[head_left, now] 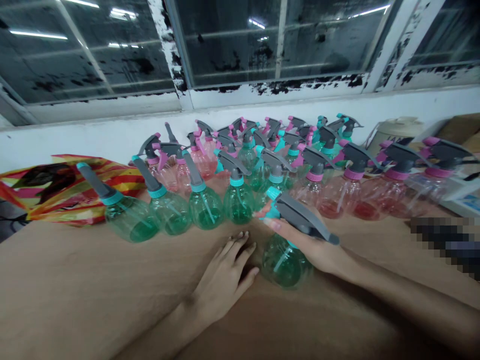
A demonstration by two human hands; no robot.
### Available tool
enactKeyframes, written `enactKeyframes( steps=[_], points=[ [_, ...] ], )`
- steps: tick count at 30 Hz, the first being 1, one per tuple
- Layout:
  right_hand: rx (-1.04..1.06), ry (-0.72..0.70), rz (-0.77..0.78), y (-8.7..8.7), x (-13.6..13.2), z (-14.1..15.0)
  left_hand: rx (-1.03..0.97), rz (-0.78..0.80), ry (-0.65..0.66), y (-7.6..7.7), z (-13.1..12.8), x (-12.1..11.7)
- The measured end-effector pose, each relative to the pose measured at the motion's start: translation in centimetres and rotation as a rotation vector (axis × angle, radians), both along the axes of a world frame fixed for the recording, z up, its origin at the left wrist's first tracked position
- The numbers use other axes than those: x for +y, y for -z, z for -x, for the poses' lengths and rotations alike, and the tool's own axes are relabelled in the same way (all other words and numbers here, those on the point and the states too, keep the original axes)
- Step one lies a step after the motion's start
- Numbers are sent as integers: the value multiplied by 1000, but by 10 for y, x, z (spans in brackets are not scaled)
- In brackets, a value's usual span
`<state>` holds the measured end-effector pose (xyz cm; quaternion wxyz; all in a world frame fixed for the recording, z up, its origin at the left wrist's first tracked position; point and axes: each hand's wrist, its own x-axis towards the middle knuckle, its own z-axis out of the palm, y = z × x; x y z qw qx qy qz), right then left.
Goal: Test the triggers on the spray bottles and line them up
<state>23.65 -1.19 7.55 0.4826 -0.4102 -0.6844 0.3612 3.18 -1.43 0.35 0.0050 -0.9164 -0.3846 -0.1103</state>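
Observation:
A green spray bottle [287,267] with a grey and turquoise trigger head stands at the front, slightly tilted. My right hand [318,252] is wrapped round its neck below the head, a finger by the turquoise trigger; part of the grip is hidden. Just left of that bottle, my left hand [227,282] lies on the wooden table [93,295], fingers stretched out and apart, holding nothing. Beyond my hands, several green spray bottles [206,207] with turquoise collars form a front row. To their right are several pink spray bottles [333,200] with grey and pink heads.
More pink and green bottles crowd behind the front row, against the white wall [112,135] below the windows. On the left lies a red and yellow plastic bag [71,200]. A whitish container [393,132] and a cardboard box [459,132] stand at the back right.

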Motion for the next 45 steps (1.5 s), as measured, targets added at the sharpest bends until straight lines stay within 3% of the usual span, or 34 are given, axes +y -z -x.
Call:
enactKeyframes(
  steps=[21,31,40,45],
  points=[
    [6,9,-30,-2,-1,0,-19,15,7,-1,1,0],
    [61,-82,23,-7,0,0,-20,18,4,-1,0,0],
    [-17,65,-16,-3,-1,2,-1,22,3,-2,-1,0],
    [20,-15,32,-4,0,1,-11,20,8,0,0,0]
  ],
)
